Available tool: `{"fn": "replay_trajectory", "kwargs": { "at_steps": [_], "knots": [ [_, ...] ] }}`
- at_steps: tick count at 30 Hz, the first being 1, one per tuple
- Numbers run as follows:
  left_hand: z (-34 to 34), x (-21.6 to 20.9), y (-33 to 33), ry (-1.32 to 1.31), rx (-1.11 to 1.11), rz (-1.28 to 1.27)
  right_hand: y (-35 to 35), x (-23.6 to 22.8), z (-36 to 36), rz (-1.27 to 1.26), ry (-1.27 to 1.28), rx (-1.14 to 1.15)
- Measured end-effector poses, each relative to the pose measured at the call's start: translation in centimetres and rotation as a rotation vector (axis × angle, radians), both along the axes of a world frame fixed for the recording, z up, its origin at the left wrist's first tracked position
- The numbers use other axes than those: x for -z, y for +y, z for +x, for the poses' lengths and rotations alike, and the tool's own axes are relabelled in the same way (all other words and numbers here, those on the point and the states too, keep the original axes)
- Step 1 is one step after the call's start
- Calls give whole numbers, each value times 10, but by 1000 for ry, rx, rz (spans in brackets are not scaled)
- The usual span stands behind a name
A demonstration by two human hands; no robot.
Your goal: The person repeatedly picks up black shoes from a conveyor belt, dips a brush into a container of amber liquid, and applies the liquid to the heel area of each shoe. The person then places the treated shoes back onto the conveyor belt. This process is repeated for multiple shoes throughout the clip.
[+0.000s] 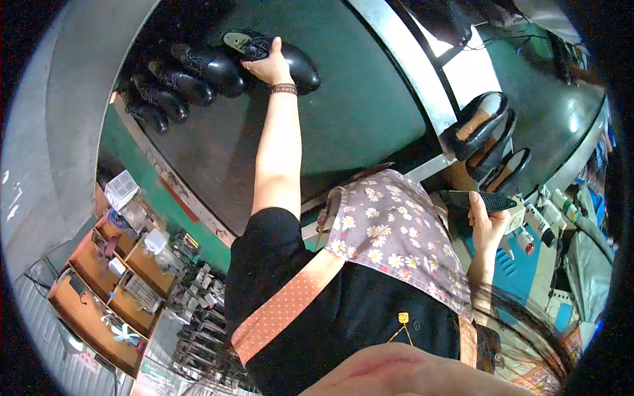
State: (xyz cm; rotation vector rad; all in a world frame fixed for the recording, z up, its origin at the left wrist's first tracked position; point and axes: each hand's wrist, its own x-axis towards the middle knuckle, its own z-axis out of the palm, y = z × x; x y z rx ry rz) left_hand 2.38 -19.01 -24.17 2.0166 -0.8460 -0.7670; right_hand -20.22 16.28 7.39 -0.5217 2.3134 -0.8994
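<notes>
The glossy black lace-up shoe (302, 70), at the end of a row of black shoes (223, 71) on the dark green, metal-edged surface (350, 112), is clasped between the left hand's (269, 68) thumb and fingers, apparently being positioned, which calls for steadiness, while the right hand (487, 228) grips a black, textured sole-like piece (496, 200).

Left head-worn fisheye, looking down; flowered apron (399, 231) close below, green work surface (360, 112) beyond

Left arm (277, 148) outstretched, left hand (269, 68) top centre, gripping; right hand (486, 228) right of centre, gripping, thumb (475, 203) uppermost.
</notes>
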Motion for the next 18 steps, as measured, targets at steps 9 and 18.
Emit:
{"fn": "replay_trajectory", "kwargs": {
  "at_steps": [9, 18],
  "knots": [
    [24, 34, 54, 260, 574, -41, 59, 36, -21, -89, 33, 227],
    [-42, -13, 164, -418, 1745, 207, 98, 83, -32, -278, -50, 394]
  ]
}}
